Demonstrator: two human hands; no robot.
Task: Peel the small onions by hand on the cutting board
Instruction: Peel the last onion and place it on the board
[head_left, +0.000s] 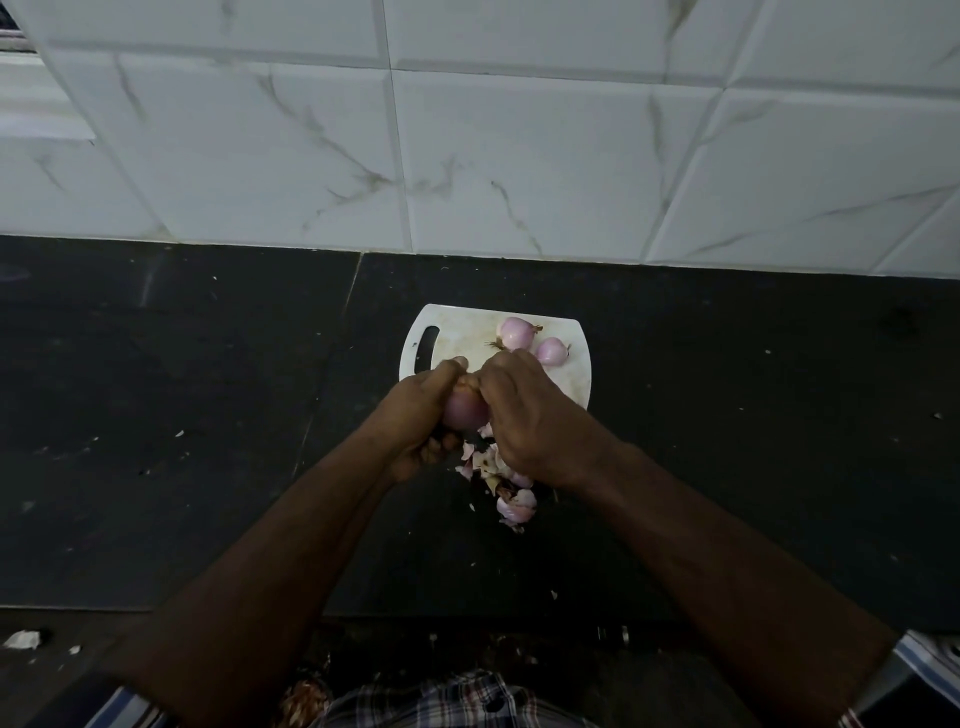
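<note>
Left grip (415, 415): curled round a small onion (466, 413), clamped on it, thumb raised at the onion's top. Right grip (524, 415): fingertips pinched together on the top end of the same onion, just beside the left thumb; clamped on that onion. Whether skin is caught between the right fingertips: cannot tell, hidden by the hand. Held onion: pinkish, lifted over the near part of the cutting board (467, 325), between the two grips.

Beyond the right grip, lying on the white board: a peeled onion (517, 332) with root tuft showing, and just to its right a second peeled onion (551, 351), close together; contact between them not clear. Handle slot (427, 351) of the board: beyond the left grip.

Below and between the grips, toward the person: a heap of loose onion skins (501, 480), pale pink and brown, spilling from the board's near edge onto the dark desk (208, 415).

Behind the board: white marbled wall tiles (467, 156). Small pale scraps scattered over the desk. Checked cloth (441, 701) at the near edge of view.
</note>
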